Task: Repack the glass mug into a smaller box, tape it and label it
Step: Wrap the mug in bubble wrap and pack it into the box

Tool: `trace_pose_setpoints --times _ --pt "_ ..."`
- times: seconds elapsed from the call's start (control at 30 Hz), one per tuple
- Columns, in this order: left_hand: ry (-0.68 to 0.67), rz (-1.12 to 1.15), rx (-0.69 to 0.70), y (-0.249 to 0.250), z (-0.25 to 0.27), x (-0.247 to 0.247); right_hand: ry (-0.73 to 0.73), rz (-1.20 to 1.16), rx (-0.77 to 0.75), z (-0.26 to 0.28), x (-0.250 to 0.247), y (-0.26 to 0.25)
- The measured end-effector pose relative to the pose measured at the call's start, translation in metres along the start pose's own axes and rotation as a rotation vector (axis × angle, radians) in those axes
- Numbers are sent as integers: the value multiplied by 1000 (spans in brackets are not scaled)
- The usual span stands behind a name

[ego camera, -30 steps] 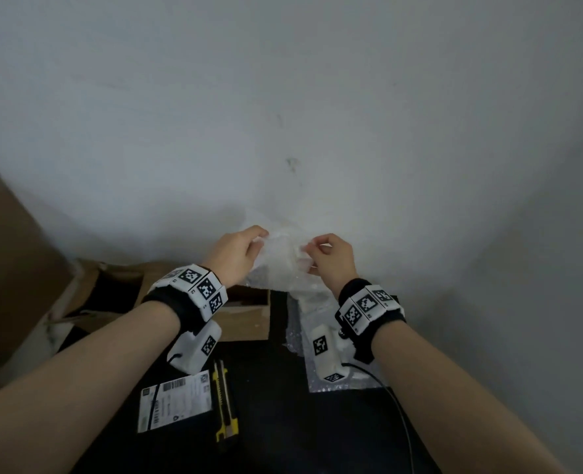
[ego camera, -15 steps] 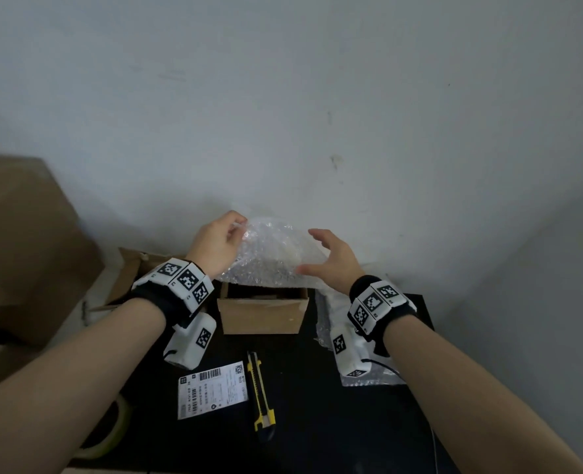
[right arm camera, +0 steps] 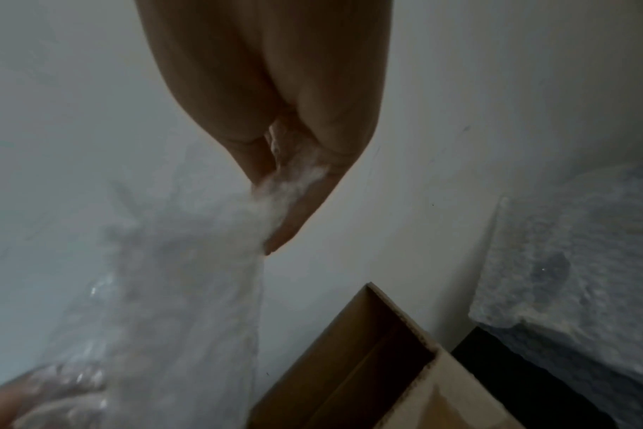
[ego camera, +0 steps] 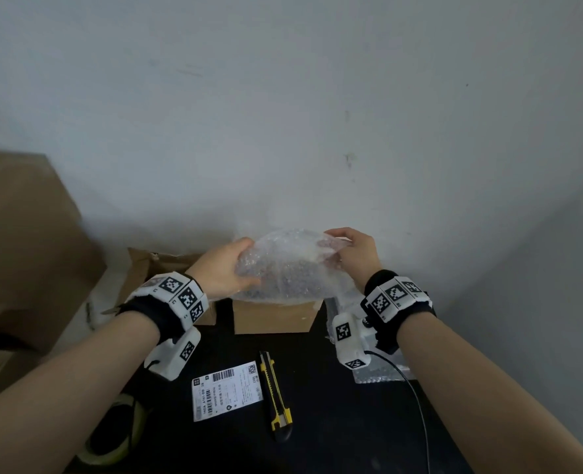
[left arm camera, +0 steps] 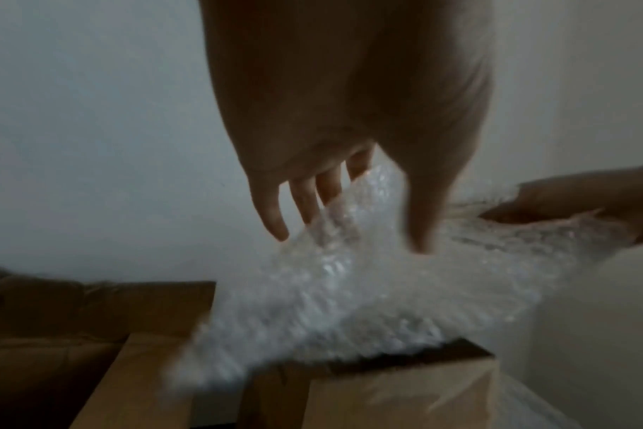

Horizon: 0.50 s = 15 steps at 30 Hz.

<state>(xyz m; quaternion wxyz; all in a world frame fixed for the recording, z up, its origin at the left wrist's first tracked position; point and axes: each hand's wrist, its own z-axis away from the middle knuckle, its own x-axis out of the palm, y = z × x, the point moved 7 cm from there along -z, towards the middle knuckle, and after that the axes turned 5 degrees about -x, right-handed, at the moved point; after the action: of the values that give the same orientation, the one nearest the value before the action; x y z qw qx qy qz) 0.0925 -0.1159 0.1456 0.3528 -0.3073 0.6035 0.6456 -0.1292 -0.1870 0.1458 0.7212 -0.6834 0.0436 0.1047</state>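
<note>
A bundle of clear bubble wrap [ego camera: 285, 268] hangs just above the small open cardboard box [ego camera: 273, 318] at the back of the black table [ego camera: 334, 422]. My left hand [ego camera: 223, 270] grips its left end, thumb on the near side [left arm camera: 421, 220]. My right hand [ego camera: 350, 253] pinches the wrap's upper right edge [right arm camera: 294, 180]. Whether the glass mug is inside the wrap cannot be told. The small box's open top shows in the right wrist view [right arm camera: 368, 362].
A larger open cardboard box [ego camera: 153, 268] stands left of the small one. A white shipping label [ego camera: 227, 390], a yellow utility knife [ego camera: 274, 393] and a tape roll [ego camera: 119, 436] lie near me. More bubble wrap [ego camera: 375, 374] lies at the right. A big carton [ego camera: 20, 251] stands far left.
The view dropped and the bundle came lower, over the small box. My right hand went from spread beside the wrap to pinching its upper right edge.
</note>
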Motion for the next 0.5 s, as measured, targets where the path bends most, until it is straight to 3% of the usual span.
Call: trace_pose_setpoints --times 0.1,0.23,0.33,0.4,0.5 --pt "129 35 -52 -16 -5 -6 22 169 -31 -2 -5 -3" --pt "170 134 -78 -21 -9 -14 193 254 -210 13 -16 -20" --pt "183 168 -57 -19 -15 -15 13 355 -223 18 1 -21" --pt "209 207 -59 -20 -17 -15 -163 479 -142 16 17 -7" --pt "244 202 -45 -20 -18 -17 -264 577 8 12 29 11"
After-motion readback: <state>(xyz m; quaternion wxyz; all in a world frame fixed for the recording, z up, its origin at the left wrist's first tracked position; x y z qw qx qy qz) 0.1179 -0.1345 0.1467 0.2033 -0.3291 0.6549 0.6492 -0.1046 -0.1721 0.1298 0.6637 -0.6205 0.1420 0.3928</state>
